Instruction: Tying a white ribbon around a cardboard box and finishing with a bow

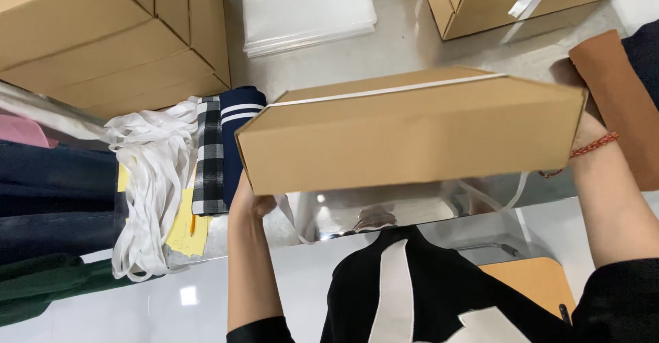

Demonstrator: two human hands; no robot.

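I see the closed cardboard box point(412, 133) held up over the desk point(412, 48), clamped between both grips. Left hand point(246, 202) presses its lower left corner; right hand point(583, 133) presses its right end. Folded clothes point(213, 151) lie left of the box.

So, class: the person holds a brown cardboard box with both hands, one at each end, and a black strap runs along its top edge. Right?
Not quite. The strap along the cardboard box is white, as the head view shows. The left hand and right hand do hold its ends.
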